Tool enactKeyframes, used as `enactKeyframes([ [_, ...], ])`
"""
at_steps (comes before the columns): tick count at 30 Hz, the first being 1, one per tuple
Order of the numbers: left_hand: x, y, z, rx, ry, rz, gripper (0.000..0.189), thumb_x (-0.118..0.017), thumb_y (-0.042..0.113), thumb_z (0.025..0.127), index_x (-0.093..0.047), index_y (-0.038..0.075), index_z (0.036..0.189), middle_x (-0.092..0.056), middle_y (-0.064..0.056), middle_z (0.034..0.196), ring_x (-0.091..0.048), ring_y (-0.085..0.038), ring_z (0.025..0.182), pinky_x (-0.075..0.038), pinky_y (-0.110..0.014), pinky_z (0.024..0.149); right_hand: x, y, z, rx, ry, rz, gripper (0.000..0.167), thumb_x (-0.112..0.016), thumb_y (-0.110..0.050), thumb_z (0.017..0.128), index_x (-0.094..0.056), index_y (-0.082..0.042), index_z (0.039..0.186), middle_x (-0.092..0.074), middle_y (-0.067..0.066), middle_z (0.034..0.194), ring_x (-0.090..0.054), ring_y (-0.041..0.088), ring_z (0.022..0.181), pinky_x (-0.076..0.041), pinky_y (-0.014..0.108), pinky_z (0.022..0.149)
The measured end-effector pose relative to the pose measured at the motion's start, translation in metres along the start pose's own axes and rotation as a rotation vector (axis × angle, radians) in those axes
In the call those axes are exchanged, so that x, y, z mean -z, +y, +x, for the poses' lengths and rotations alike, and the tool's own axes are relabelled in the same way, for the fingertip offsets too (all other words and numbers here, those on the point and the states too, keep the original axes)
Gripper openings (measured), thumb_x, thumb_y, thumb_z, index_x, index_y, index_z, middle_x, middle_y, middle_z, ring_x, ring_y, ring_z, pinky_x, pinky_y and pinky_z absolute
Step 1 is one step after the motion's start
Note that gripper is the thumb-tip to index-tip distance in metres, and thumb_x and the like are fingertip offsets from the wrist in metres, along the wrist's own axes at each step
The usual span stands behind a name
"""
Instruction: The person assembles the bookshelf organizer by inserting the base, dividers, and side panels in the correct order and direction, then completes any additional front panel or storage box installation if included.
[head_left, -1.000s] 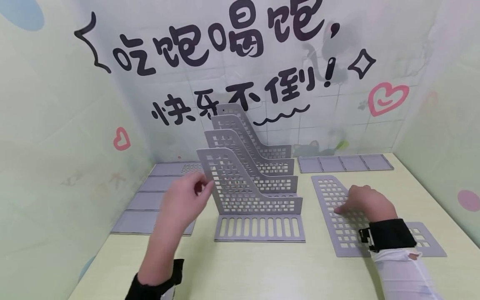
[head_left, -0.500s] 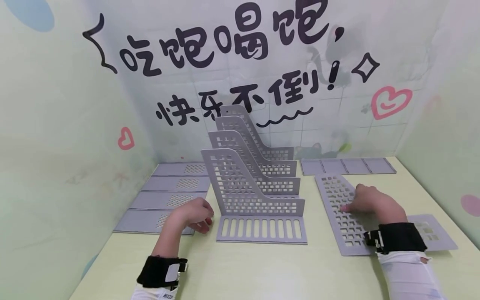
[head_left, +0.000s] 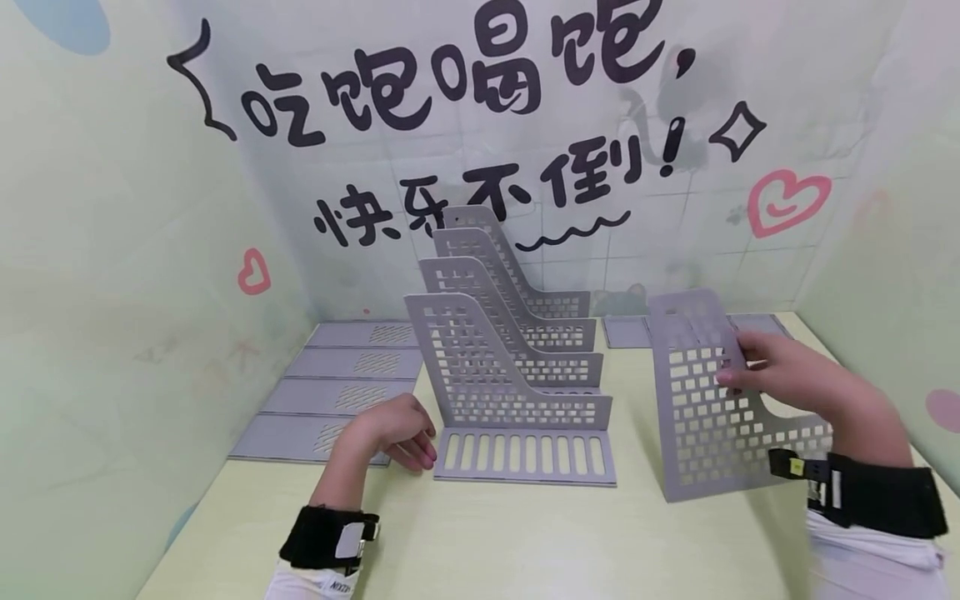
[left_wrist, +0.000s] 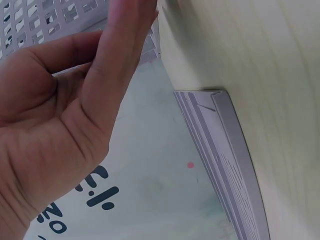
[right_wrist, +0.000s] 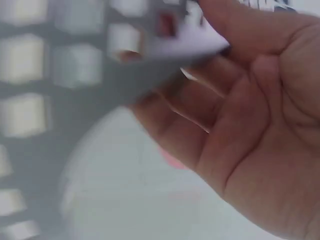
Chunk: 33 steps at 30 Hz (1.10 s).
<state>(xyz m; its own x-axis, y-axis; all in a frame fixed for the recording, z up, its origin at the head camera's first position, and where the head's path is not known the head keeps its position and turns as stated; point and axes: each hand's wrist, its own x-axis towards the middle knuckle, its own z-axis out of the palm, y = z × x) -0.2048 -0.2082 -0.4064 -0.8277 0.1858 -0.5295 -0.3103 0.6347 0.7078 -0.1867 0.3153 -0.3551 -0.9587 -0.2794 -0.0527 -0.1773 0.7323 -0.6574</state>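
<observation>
My right hand (head_left: 787, 371) pinches a loose grey perforated file-rack side panel (head_left: 697, 417) by its sloping edge, thumb on the near face and fingers behind. The panel stands nearly upright; whether its lower edge touches the table is unclear. The right wrist view shows the thumb and fingers around the blurred panel (right_wrist: 75, 70). To its left stands a grey file rack (head_left: 472, 367) with several upright perforated dividers and a slotted base section (head_left: 525, 457) in front. At the left front corner of that base, my left hand (head_left: 397, 429) holds its fingers down, loosely bent, beside or touching the edge.
Several flat grey panels with slanted vents (head_left: 300, 400) lie in a row on the left of the table (head_left: 510, 542). More flat grey pieces (head_left: 626, 332) lie at the back right, partly behind the raised panel. Printed curtain walls (head_left: 885, 250) enclose the table on three sides.
My right hand has lifted the perforated panel from lying flat to nearly upright. The left hand has come down from the rack's upright side to the base's front left corner.
</observation>
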Motion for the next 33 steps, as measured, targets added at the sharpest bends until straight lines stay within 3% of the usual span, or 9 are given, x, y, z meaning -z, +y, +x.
enactKeyframes([
  [5, -0.001, -0.001, 0.000, 0.025, -0.006, -0.012, 0.031, -0.042, 0.001, 0.104, -0.066, -0.011, 0.118, -0.077, -0.023, 0.091, -0.078, -0.027, 0.073, -0.068, -0.044, 0.071, 0.005, -0.017, -0.016, 0.053, 0.008, -0.028, 0.028, -0.078, -0.012, 0.096, -0.068, 0.002, 0.118, -0.075, 0.007, 0.103, -0.070, 0.004, 0.080, -0.059, 0.025, 0.074],
  [11, -0.002, -0.001, 0.001, 0.029, -0.019, -0.007, 0.029, -0.044, 0.001, 0.103, -0.067, -0.011, 0.116, -0.076, -0.024, 0.088, -0.077, -0.026, 0.070, -0.068, -0.042, 0.069, 0.001, -0.035, -0.021, 0.176, -0.005, 0.020, 0.017, -0.076, -0.004, 0.096, -0.070, 0.000, 0.111, -0.077, -0.003, 0.094, -0.074, 0.004, 0.082, -0.060, 0.023, 0.074],
  [14, -0.003, -0.001, 0.001, 0.025, -0.034, 0.023, 0.027, -0.047, 0.003, 0.103, -0.068, -0.009, 0.113, -0.077, -0.023, 0.085, -0.077, -0.025, 0.065, -0.068, -0.040, 0.066, -0.003, -0.041, -0.019, 0.233, -0.032, 0.044, 0.015, -0.076, -0.002, 0.095, -0.071, 0.000, 0.109, -0.078, -0.004, 0.093, -0.074, 0.005, 0.081, -0.061, 0.024, 0.073],
  [17, -0.004, 0.000, 0.002, 0.023, -0.045, 0.078, 0.026, -0.049, 0.006, 0.101, -0.072, -0.007, 0.104, -0.077, -0.021, 0.080, -0.076, -0.023, 0.061, -0.067, -0.037, 0.064, -0.006, -0.045, -0.018, 0.236, -0.045, 0.017, 0.013, -0.078, -0.006, 0.095, -0.073, -0.004, 0.107, -0.078, -0.004, 0.091, -0.072, 0.003, 0.081, -0.060, 0.024, 0.073],
  [23, -0.008, 0.002, 0.002, 0.039, -0.052, 0.155, 0.026, -0.053, 0.004, 0.094, -0.074, -0.005, 0.083, -0.077, -0.017, 0.073, -0.074, -0.019, 0.056, -0.066, -0.033, 0.061, -0.009, -0.050, -0.016, 0.179, -0.027, -0.100, 0.014, -0.083, -0.016, 0.092, -0.074, -0.012, 0.103, -0.076, -0.008, 0.091, -0.065, -0.001, 0.080, -0.055, 0.023, 0.072],
  [29, -0.013, 0.001, 0.002, 0.039, -0.091, 0.223, 0.030, -0.060, 0.013, 0.101, -0.071, -0.004, 0.079, -0.076, -0.016, 0.071, -0.073, -0.018, 0.054, -0.065, -0.032, 0.059, -0.009, -0.053, -0.017, 0.066, -0.104, -0.110, 0.023, -0.084, -0.022, 0.092, -0.072, -0.006, 0.103, -0.076, -0.005, 0.091, -0.065, 0.003, 0.079, -0.053, 0.023, 0.070],
  [33, -0.015, 0.000, 0.003, 0.052, -0.132, 0.281, 0.035, -0.065, 0.019, 0.103, -0.071, -0.003, 0.076, -0.076, -0.016, 0.067, -0.071, -0.016, 0.051, -0.063, -0.029, 0.056, -0.009, -0.058, -0.020, 0.011, -0.172, -0.081, 0.018, -0.081, -0.022, 0.094, -0.074, -0.006, 0.098, -0.074, -0.004, 0.087, -0.061, 0.006, 0.076, -0.051, 0.023, 0.068],
])
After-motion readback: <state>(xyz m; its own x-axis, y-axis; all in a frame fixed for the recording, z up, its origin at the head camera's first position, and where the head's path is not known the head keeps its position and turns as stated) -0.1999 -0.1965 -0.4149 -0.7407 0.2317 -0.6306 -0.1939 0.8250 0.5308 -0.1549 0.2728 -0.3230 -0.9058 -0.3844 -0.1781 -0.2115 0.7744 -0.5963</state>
